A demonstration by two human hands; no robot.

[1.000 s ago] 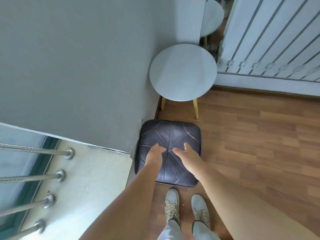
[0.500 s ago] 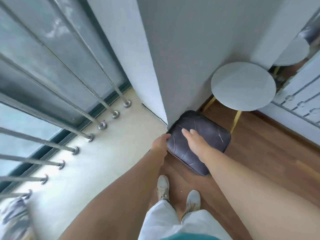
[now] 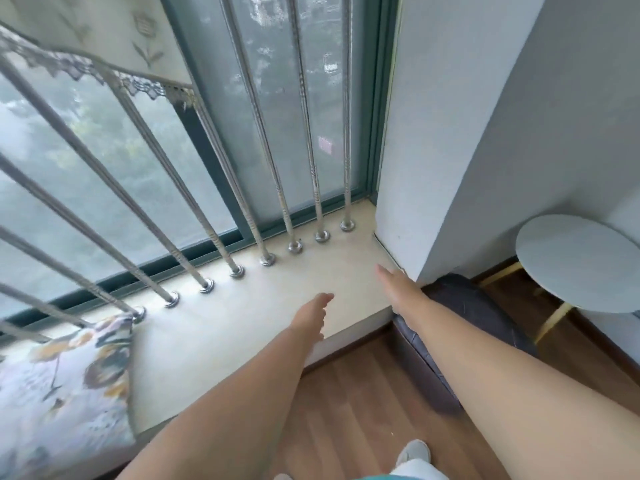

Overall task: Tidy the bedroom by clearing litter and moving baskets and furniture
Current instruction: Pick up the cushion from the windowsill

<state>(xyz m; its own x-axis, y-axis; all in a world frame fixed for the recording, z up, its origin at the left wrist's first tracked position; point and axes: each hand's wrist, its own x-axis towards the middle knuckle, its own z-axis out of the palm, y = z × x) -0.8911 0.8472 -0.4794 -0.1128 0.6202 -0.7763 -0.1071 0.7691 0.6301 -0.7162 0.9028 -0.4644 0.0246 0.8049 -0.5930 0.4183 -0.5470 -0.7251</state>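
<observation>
Both arms reach toward 12 o'clock over the cream window ledge (image 3: 242, 327). The left hand (image 3: 310, 318) and right hand (image 3: 398, 284) have fingers straight and relaxed, holding nothing. The dark leather stool (image 3: 481, 320) sits on the wood floor (image 3: 363, 403) at 3 o'clock, against the wall corner (image 3: 450, 168), partly under the right forearm. A round side table (image 3: 578, 261) stands just beyond; a floral cushion (image 3: 62, 393) lies at 8 o'clock

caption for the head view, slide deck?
Both open hands, left and right, over the window sill, dark stool behind.
</observation>
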